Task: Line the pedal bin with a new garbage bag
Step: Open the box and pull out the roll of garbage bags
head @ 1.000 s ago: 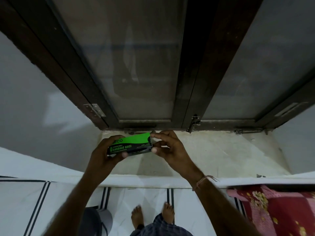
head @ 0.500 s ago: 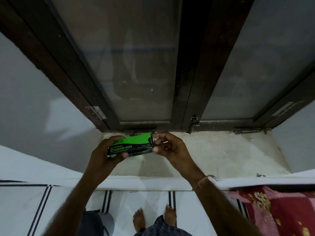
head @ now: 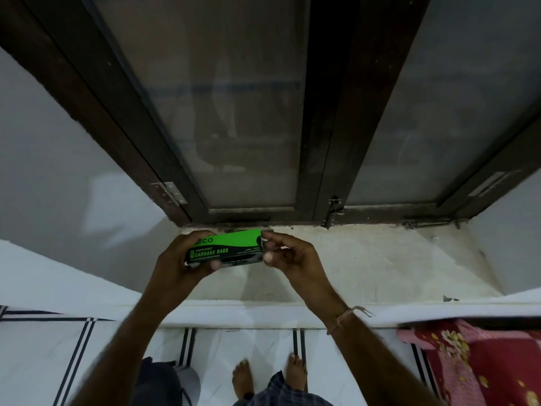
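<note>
A green and black garbage bag box [head: 231, 249] is held level above the window sill, its label facing me. My left hand [head: 178, 265] grips the box's left end, thumb on the front. My right hand [head: 288, 254] pinches the box's right end with fingertips at its end flap. On the floor at the bottom left, part of the grey pedal bin [head: 175, 382] shows beside my left forearm, mostly hidden.
A pale stone window sill [head: 366, 265] lies under a dark wooden window frame [head: 330, 112] with frosted panes and a latch [head: 335, 209]. A red floral cloth [head: 483, 364] is at the bottom right. My bare feet [head: 269, 376] stand on white tiled floor.
The hands and box stay in nearly the same spot. My right fingers have shifted at the box's right end flap.
</note>
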Available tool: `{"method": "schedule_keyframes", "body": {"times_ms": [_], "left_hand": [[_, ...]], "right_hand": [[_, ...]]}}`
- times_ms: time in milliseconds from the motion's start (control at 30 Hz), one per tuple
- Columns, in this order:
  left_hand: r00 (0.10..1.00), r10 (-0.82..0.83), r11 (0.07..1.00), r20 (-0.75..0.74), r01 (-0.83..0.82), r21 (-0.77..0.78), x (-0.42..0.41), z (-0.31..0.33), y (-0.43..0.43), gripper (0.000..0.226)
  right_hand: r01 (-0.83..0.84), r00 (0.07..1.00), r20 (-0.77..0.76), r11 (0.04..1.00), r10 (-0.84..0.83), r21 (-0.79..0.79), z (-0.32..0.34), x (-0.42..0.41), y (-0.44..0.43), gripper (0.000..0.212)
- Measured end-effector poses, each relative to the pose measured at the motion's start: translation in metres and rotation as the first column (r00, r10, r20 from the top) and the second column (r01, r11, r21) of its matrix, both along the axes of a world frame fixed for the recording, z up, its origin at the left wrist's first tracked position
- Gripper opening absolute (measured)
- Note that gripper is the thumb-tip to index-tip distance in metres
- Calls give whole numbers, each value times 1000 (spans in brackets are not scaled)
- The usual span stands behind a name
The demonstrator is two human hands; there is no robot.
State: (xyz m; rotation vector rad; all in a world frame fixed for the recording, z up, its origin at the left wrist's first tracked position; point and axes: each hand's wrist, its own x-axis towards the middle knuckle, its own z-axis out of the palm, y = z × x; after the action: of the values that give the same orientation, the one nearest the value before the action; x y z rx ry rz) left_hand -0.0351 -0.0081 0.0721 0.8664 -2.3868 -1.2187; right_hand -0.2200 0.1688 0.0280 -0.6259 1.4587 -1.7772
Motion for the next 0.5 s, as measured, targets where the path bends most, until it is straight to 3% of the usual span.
{"method": "schedule_keyframes", "body": {"times_ms": [67,200,333,500], "left_hand": [[1000,-28,999,-8,28,18,1,3,-4,51],[997,-78,990,-29,81,115,1,3,-3,57],[998,-53,985,-36,58,163,3,-5,-2,54],[997,-51,963,-59,65,263,8,-9,1,55]], "right_hand": [[2,998,62,1000,-1,-15,3,0,2,36],[132,991,25,990,-133,52,7,4,-4,13],[163,985,-70,984,-158,74,11,7,-9,23],[196,963,-205,976,-174,96,12,8,-9,18]]}}
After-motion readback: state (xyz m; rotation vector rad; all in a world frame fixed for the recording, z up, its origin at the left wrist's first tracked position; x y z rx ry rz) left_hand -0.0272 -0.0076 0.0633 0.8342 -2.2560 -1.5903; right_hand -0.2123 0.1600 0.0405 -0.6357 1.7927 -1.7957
